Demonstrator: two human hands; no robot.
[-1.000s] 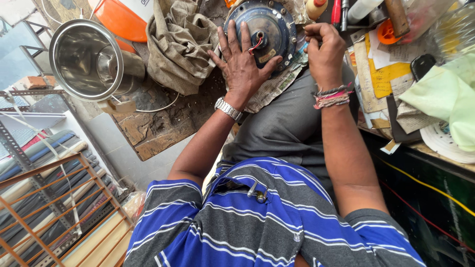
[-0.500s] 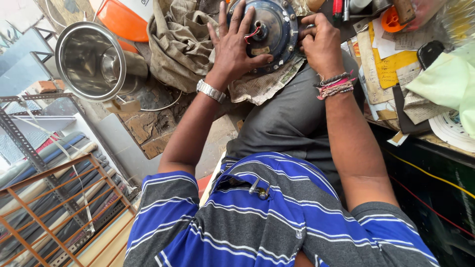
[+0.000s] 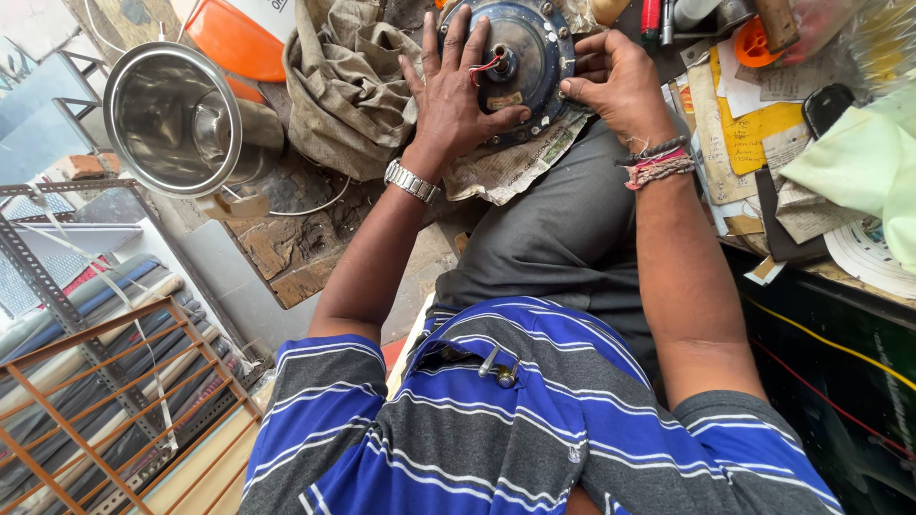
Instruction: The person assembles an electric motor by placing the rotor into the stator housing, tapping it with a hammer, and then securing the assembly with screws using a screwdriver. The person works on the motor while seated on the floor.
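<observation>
One round motor housing [image 3: 520, 62], two hands, left hand [image 3: 456, 95] fingers splayed flat on it, right hand [image 3: 615, 81] gripping rim

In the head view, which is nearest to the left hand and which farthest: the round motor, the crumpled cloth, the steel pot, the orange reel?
Measured from the left hand:
1. Round motor: under the palm, touching.
2. Crumpled cloth: just beside the hand, on its outer side.
3. Steel pot: beyond the cloth, at the bench edge.
4. Orange reel: opposite side, past the right hand.
The pot and reel are close to equal.

Dull dark metal motor housing [image 3: 520, 62] under my palm, crumpled newspaper [image 3: 515, 162] beneath, shiny steel jar [image 3: 176, 119], rough khaki cloth [image 3: 348, 81].
</observation>
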